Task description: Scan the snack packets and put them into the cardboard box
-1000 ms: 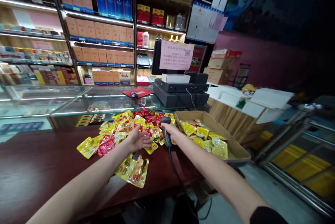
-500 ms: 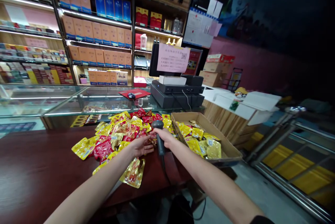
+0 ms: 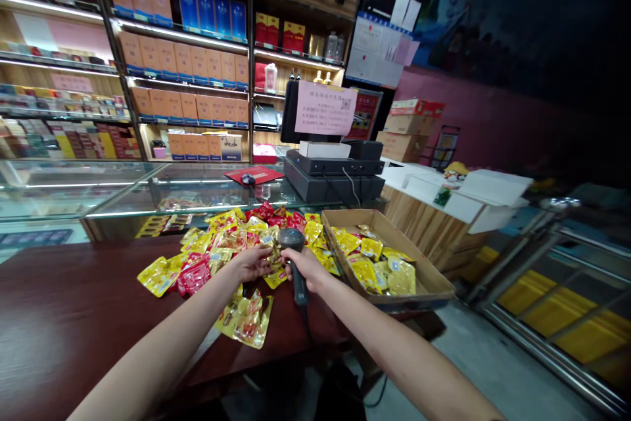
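My right hand (image 3: pixel 306 268) is wrapped round the handle of a black handheld scanner (image 3: pixel 292 238), whose head points away from me. Just left of it, my left hand (image 3: pixel 254 263) grips the edge of a gold snack packet (image 3: pixel 270 238). A pile of yellow and red packets (image 3: pixel 194 273) spreads over the dark red table (image 3: pixel 89 309). Nearer to me, a gold and yellow packet (image 3: pixel 251 321) lies on its own side of the pile. On the right, an open cardboard box (image 3: pixel 419 260) holds several yellow packets (image 3: pixel 401 276).
Behind the pile is a glass counter (image 3: pixel 187 178) with a mouse (image 3: pixel 248 179) on a red mat. A monitor with a pink notice (image 3: pixel 323 109) stands over a black cash drawer (image 3: pixel 320 186). A metal railing (image 3: pixel 547 335) is at the right.
My left hand has moved slightly left and up and now has a gold packet in it. The scanner has shifted a little left, its head close to that packet.
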A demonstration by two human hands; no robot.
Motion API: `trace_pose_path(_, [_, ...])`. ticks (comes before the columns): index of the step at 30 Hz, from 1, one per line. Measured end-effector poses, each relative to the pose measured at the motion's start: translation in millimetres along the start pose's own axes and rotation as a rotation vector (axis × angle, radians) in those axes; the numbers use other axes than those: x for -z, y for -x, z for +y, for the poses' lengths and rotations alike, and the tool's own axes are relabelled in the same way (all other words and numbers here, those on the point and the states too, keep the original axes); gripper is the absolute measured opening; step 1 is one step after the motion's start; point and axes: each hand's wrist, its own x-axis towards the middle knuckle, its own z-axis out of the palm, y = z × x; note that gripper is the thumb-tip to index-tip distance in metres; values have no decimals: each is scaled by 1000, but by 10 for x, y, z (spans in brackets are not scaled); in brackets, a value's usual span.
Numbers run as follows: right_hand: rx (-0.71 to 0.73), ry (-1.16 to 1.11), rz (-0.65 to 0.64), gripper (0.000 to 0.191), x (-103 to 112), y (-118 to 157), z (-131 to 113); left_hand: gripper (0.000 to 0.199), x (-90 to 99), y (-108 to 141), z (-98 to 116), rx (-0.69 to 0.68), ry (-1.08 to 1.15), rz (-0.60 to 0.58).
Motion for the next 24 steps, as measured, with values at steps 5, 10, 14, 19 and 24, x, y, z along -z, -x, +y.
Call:
trace_pose_path(5, [-41, 17, -65, 17, -49, -17, 24, 23, 48, -38, -24, 5, -31, 3])
trace_pose_path(10, [-51, 22, -77, 17, -84, -55, 30, 23, 55, -46, -28, 11, -49, 8])
trace_pose_path(14, [-58, 22, -77, 19, -93, -76, 39, 26, 56, -46, -31, 16, -70, 19])
trace_pose_path(19, [-59, 26, -75, 20, -89, -73, 30, 29, 60, -62, -49, 26, -88, 15])
trace_pose_path(24, [-59, 35, -69, 21, -85, -60, 14, 31, 64, -73, -67, 28, -94, 9])
